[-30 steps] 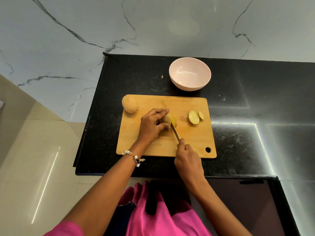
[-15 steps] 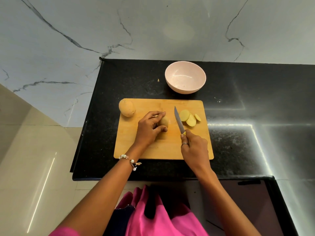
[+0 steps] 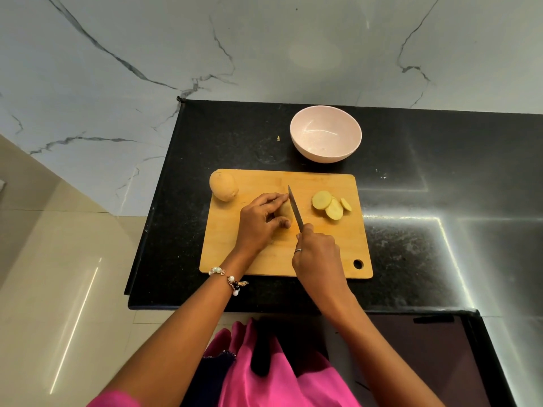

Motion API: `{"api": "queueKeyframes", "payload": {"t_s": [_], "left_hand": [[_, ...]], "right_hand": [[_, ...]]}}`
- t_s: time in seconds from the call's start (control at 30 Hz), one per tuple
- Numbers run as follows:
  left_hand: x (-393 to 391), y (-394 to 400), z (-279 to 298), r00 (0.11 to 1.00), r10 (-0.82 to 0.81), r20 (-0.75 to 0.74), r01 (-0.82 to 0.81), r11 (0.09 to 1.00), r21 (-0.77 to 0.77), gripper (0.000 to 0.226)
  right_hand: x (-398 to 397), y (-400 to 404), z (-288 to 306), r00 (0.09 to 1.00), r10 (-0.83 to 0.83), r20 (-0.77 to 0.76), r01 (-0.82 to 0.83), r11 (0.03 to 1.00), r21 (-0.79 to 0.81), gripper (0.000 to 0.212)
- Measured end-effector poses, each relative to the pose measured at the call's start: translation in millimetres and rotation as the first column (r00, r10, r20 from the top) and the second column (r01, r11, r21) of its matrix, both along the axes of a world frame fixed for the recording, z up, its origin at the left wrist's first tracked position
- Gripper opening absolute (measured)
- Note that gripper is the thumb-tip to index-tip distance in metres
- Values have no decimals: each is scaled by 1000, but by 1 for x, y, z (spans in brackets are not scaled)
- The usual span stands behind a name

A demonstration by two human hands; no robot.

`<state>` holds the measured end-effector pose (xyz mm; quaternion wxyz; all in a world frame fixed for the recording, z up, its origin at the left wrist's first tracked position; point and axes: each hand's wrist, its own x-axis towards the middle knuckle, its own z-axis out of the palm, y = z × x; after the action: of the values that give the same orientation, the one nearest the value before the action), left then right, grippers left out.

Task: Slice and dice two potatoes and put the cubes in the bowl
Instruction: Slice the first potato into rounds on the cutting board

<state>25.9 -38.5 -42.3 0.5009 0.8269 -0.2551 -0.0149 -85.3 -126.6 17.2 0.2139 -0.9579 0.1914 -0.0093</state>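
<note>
Right grip (image 3: 316,254) holds knife (image 3: 295,208) (three slices (image 3: 330,204)).

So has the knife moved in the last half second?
Yes. The knife has shifted left across the cutting board, away from the potato slices, and now sits against the potato held by the left hand.

Our arms are bare from the wrists up to short bright pink sleeves, one edge showing at the lower left of the frame. On our left wrist (image 3: 227,279) sits a beaded bracelet (image 3: 229,281) — pale, white and dark beads with a small gold charm. Our right hand (image 3: 318,254) wears a thin silver ring (image 3: 298,250). Bright pink cloth with a dark panel fills the bottom centre.
</note>
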Motion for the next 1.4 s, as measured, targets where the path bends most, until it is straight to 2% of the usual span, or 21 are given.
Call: {"api": "queueKeyframes", "payload": {"t_s": [0.17, 0.3, 0.47, 0.7, 0.87, 1.03, 1.17, 1.4], "left_hand": [[-1, 0, 0, 1000, 3, -11, -4, 1000, -29, 53], [-2, 0, 0, 1000, 8, 4, -8, 999, -47, 48], [-3, 1, -1, 1000, 21, 13, -20, 999, -51, 51], [0, 2, -6, 999, 34, -1, -34, 997, -64, 49], [-2, 2, -4, 999, 34, -16, -35, 997, -72, 51], [-2, 2, -4, 999, 37, -31, -40, 995, -91, 50], [-5, 2, -6, 997, 61, -39, -64, 994, -94, 51], [-6, 2, -5, 995, 66, -81, -74, 992, -102, 53]], "right_hand": [[5, 10, 18, 998, 21, -58, -26, 996, -87, 26], [19, 12, 30, 996, 71, -57, -74, 996, -48, 32], [10, 15, 34, 993, 61, -100, -67, 996, -52, 30], [20, 18, 18, 994, 93, -59, -98, 990, -97, 34], [0, 22, 20, 990, 66, -126, -77, 993, -88, 31], [17, 20, 12, 993, 76, -85, -82, 995, -63, 33], [1, 23, -2, 992, 55, -116, -61, 997, -47, 32], [-28, 16, -30, 989, 37, -142, -59, 986, -156, 47]]}}
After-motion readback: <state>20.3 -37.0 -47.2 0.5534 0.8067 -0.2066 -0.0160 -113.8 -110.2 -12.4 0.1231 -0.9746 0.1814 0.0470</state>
